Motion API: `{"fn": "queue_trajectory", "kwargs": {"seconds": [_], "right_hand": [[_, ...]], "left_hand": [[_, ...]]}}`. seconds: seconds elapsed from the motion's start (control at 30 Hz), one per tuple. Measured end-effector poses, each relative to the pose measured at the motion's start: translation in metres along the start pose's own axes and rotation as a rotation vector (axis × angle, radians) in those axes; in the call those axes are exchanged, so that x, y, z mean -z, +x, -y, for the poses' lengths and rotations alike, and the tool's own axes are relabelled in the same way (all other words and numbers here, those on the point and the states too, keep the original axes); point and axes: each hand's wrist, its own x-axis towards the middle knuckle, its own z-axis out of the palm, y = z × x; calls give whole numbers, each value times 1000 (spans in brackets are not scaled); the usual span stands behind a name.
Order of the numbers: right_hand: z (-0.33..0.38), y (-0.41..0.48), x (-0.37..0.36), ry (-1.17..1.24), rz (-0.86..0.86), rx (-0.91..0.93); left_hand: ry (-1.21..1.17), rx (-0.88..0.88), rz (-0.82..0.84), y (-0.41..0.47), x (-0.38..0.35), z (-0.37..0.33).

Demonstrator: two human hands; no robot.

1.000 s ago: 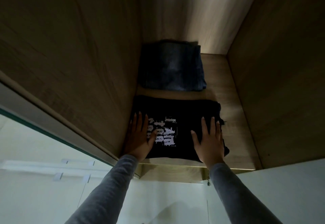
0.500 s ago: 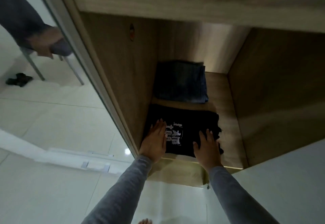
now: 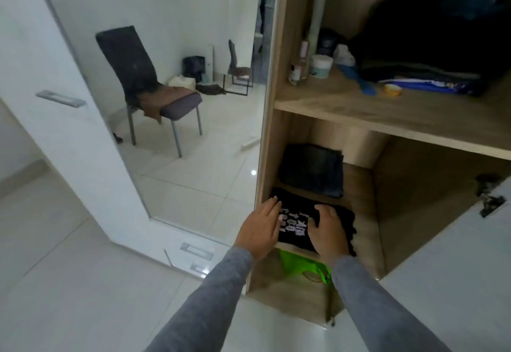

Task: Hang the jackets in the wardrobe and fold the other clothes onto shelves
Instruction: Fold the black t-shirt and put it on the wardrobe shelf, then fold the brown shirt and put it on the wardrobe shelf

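A folded black T-shirt with white lettering (image 3: 297,225) lies at the front of a wooden wardrobe shelf (image 3: 362,213). My left hand (image 3: 261,228) rests flat at the shirt's left edge, fingers straight. My right hand (image 3: 329,231) lies on top of the shirt's right half with fingers slightly bent, pressing on it. Behind the shirt sits a folded dark blue garment (image 3: 312,170) at the back of the same shelf.
The shelf above (image 3: 359,108) holds jars, a bottle, a blue brush and a pile of dark clothes (image 3: 431,41). A green item (image 3: 302,266) sits below. A mirrored door (image 3: 177,102) stands left, reflecting a chair. A white door (image 3: 456,282) hangs open right.
My head has pulled back and up, so the upper shelf and mirror door come into view. Both hands have slid toward the shirt's front edge, closer together.
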Motion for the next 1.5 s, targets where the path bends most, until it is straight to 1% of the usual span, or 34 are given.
{"fn": "queue_trajectory", "kwargs": {"seconds": [0.13,0.23,0.27,0.43,0.57,0.67,0.87,0.9,1.07,1.2,1.27,1.37,1.5], "right_hand": [[69,-59,0,129,-11,95],[124,-105,-18,171,-10,149],[152,-131,-30,195,11,184],[264,-230,-95,262,138,347],[365,-315,-150,293,260,533],[440,-377,-190,328,395,660],[570,-484,-272,313,570,922],[582,-494,-280,311,590,938],[697,-579,-378,313,732,1070],[783,-631,-440,304,860,1104],[830,-655,-473,307,894,1132],[874,-685,-504,291,926,1137],[923,-724,-563,231,983,1160]], "left_hand": [[5,91,-75,-58,65,15],[22,140,-115,-118,110,41],[42,171,-135,-152,133,57],[135,329,-223,-288,228,125],[206,542,-308,-407,311,177],[258,710,-421,-492,365,213],[344,945,-605,-633,451,270],[367,956,-623,-648,457,278],[446,1123,-685,-754,518,358],[454,1223,-702,-820,566,427],[447,1282,-716,-851,589,460],[455,1324,-736,-888,614,488],[420,1405,-724,-948,644,550]]}}
